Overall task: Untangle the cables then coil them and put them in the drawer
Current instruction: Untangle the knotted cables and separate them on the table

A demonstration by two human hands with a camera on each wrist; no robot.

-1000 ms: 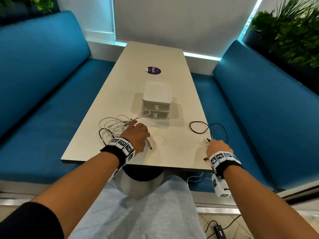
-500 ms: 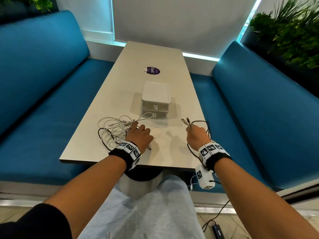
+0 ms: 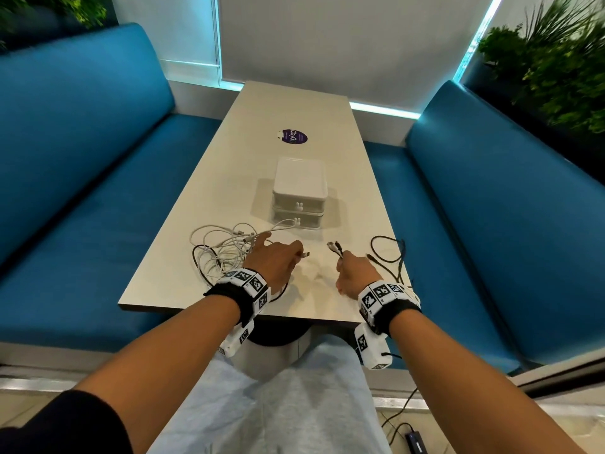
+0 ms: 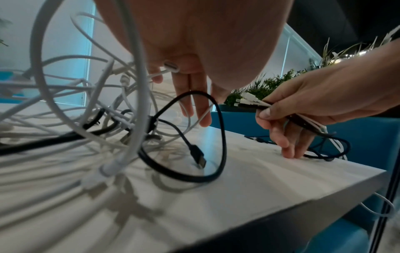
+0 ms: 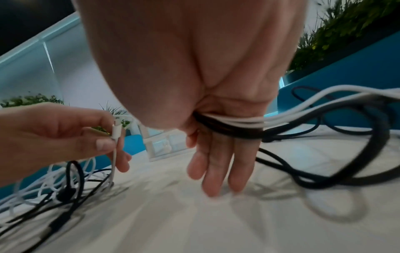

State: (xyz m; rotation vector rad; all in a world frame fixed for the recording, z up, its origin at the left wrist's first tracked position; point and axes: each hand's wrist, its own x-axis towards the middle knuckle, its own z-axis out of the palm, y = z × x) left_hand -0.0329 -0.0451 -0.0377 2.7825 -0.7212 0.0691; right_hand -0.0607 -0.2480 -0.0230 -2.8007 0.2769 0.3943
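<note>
Right hand (image 3: 355, 276) grip on bundled cable ends (image 3: 334, 247), plugs pointing away; left hand (image 3: 278, 260) pinching white plug (image 5: 116, 131), upright.

Bare table (image 3: 314, 283) between hands; cable tangle (image 3: 222, 250) blocks left.
</note>
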